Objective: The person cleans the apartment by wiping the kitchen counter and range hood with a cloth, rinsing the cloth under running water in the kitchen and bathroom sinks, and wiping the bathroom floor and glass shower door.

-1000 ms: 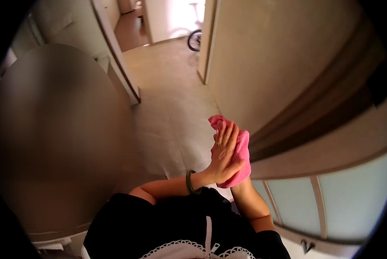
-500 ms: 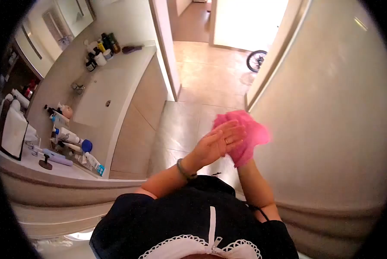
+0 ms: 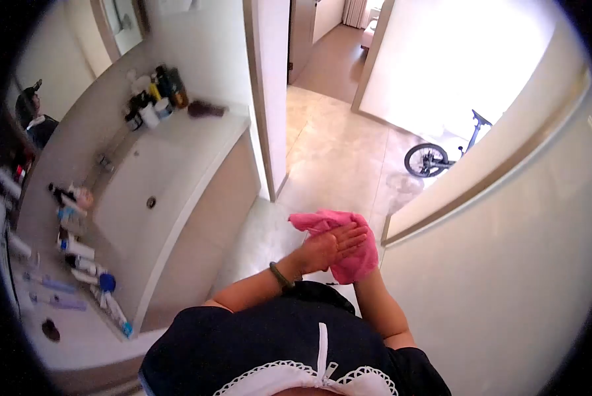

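A crumpled pink cloth is in front of my chest, draped over the end of my right forearm. The cloth hides my right hand and its fingers. Against the cloth's near side lies my left hand, with its fingers stretched out flat and pointing right. A dark green bangle circles my left wrist.
On the left is a washbasin counter with bottles, tubes and a dark brush. A mirror rises behind it. Ahead, a doorway opens onto a tiled floor with a small bicycle. A pale panel fills the right.
The view has swung, bringing the counter into sight and then more of the bicycle. Since half a second ago, the cloth and both arms have shifted lower and left in view; my left hand stays against the cloth.
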The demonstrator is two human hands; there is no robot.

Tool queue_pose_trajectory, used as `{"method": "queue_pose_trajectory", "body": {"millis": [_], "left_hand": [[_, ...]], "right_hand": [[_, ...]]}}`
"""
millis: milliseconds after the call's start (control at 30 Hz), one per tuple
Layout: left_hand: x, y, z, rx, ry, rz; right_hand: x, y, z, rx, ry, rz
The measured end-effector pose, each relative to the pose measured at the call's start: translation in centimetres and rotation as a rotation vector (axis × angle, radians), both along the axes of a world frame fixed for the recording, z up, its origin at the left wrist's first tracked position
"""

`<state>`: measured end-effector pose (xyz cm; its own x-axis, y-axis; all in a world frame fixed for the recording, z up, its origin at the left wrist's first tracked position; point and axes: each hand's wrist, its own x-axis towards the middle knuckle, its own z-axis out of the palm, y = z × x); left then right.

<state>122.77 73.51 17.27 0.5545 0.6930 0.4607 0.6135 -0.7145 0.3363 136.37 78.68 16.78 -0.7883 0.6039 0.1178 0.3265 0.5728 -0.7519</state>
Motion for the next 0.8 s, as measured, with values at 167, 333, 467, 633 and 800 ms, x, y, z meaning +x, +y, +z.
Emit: {"method": "queue_pose_trajectory", "body": {"millis": [167, 333, 467, 633, 800], "left_hand": [[-3.9, 9.8, 2.8, -1.097, -1.671, -0.813], [-7.3, 20.9, 0.7, -1.067, -1.258, -0.539], [-10.6, 29.7, -2.3, -1.03, -1.154, -0.314], [-15.5, 40.4, -5.7, -0.834, -1.195, 0.117], [-19.5, 46.9, -5.2, -0.873, -1.399, 0.291]], "right_hand": [[-2.8, 12.0, 10.2, 0.031, 0.191, -0.161], [0.0, 20.7, 15.2, -0.326, 0.468, -0.63], [11.1, 32.9, 2.9, -0.353, 0.597, -0.751], [1.5, 47.7, 8.6, -0.597, 0.493, -0.72], [-8.3, 61.5, 8.9, -0.403, 0.216, -0.416]]}}
